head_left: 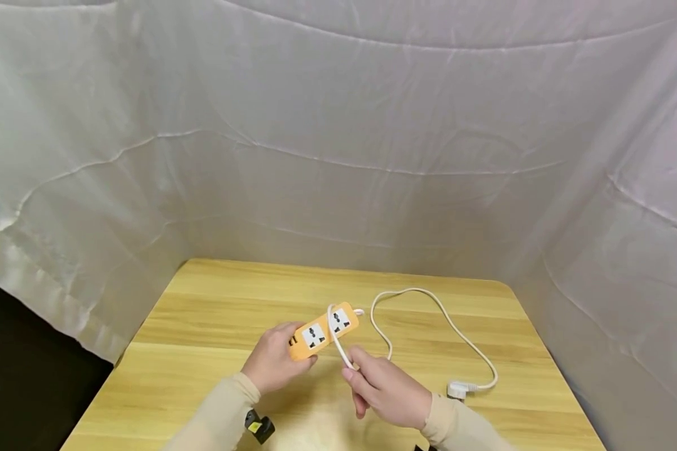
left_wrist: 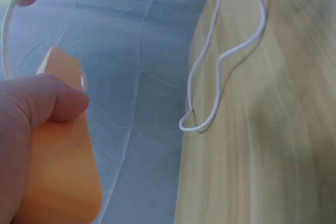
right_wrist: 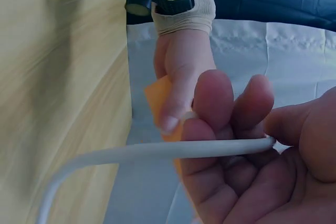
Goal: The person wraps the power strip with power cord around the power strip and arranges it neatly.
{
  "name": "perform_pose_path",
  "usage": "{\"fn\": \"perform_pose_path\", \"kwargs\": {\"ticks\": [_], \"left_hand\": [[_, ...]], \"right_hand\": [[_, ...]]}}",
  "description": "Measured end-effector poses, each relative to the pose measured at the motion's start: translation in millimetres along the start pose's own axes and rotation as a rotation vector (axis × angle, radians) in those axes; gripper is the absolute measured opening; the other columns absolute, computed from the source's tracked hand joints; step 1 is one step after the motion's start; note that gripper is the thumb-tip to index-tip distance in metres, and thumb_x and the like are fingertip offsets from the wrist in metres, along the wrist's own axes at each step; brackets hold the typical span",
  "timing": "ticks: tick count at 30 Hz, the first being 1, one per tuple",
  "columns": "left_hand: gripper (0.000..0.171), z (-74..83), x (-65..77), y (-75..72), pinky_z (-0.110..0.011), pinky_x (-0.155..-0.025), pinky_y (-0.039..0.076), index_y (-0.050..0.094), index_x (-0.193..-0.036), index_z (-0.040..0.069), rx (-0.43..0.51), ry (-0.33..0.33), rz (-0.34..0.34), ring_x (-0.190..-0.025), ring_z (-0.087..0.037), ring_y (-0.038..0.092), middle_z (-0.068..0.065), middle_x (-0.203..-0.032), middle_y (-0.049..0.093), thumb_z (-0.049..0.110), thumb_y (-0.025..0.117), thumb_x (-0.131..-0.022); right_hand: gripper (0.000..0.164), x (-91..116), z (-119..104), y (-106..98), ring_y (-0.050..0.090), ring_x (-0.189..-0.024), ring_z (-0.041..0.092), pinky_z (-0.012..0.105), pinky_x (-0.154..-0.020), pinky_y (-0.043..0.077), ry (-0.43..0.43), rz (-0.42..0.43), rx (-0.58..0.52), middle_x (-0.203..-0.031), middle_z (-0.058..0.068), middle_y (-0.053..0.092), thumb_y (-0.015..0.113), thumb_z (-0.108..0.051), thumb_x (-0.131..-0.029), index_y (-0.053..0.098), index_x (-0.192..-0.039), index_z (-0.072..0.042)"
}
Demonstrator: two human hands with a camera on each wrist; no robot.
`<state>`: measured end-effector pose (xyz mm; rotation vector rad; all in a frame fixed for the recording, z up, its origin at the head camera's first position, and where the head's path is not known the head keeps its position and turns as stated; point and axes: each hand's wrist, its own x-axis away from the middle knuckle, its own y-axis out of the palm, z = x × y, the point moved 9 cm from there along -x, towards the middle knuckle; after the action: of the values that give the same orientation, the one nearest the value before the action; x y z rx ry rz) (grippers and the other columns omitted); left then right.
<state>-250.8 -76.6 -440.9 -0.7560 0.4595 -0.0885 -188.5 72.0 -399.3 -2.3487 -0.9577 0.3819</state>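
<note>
My left hand (head_left: 274,358) grips one end of an orange power strip (head_left: 300,352) with white socket faces, its thumb along the near side. The strip is tilted, its far end up and to the right. My right hand (head_left: 388,387) pinches the strip's white cord (head_left: 338,343) between thumb and fingers. From there the cord crosses over the socket face near the far end. In the right wrist view the cord (right_wrist: 142,152) runs across the curled fingers (right_wrist: 210,187). The left wrist view shows the strip's orange underside (left_wrist: 63,171) under the thumb.
The rest of the cord (head_left: 457,326) loops across the right side of the wooden table (head_left: 214,300) to a white plug (head_left: 459,389) beside the right forearm. Grey curtains (head_left: 350,207) enclose the table at the back and sides.
</note>
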Motion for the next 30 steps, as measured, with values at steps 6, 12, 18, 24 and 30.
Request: {"fn": "perform_pose_path", "kwargs": {"ticks": [6,12,18,24,30], "left_hand": [[0.058,-4.4,-0.6,-10.9,-0.021,-0.061,0.047,0.059,-0.113,0.014,0.099,-0.024,0.041,-0.074,-0.005,0.054,0.01,-0.094,0.059,0.022,0.081,-0.06],[0.056,-4.6,-0.7,-13.8,-0.024,-0.063,0.049,0.058,-0.107,0.02,0.188,-0.029,0.003,-0.075,-0.006,0.054,0.013,-0.09,0.057,0.014,0.08,-0.056],[0.057,4.2,2.6,-16.4,-0.026,-0.062,0.049,0.057,-0.105,0.023,0.239,0.024,-0.044,-0.075,-0.007,0.054,0.015,-0.09,0.057,0.009,0.078,-0.054],[0.056,20.4,3.7,-19.2,-0.024,-0.061,0.049,0.057,-0.105,0.02,0.219,0.105,-0.071,-0.074,-0.007,0.054,0.014,-0.091,0.056,0.01,0.078,-0.054],[0.057,34.7,1.8,-21.6,-0.022,-0.06,0.048,0.058,-0.106,0.015,0.147,0.167,-0.064,-0.073,-0.005,0.052,0.013,-0.092,0.055,0.013,0.078,-0.052]], "right_hand": [[0.017,8,-16,-1,0.045,-0.048,-0.001,0.017,-0.045,0.033,-0.062,-0.014,-0.027,-0.054,0.0,0.054,0.032,-0.019,-0.1,0.043,-0.087,-0.015],[0.02,13,7,11,0.045,-0.054,-0.002,0.015,-0.047,0.034,-0.078,-0.107,-0.042,-0.059,-0.002,0.057,0.034,-0.019,-0.099,0.049,-0.086,-0.019],[0.027,16,37,11,0.052,-0.059,-0.001,0.016,-0.047,0.037,-0.08,-0.129,0.02,-0.065,-0.009,0.057,0.037,-0.023,-0.098,0.053,-0.077,-0.02],[0.032,15,50,6,0.037,-0.05,-0.003,0.017,-0.044,0.035,-0.088,-0.13,0.141,-0.061,-0.016,0.051,0.042,-0.031,-0.096,0.058,-0.07,-0.022],[0.037,12,55,10,0.032,-0.045,-0.005,0.016,-0.041,0.032,-0.071,-0.21,0.168,-0.054,-0.014,0.048,0.045,-0.036,-0.094,0.059,-0.065,-0.018]]}}
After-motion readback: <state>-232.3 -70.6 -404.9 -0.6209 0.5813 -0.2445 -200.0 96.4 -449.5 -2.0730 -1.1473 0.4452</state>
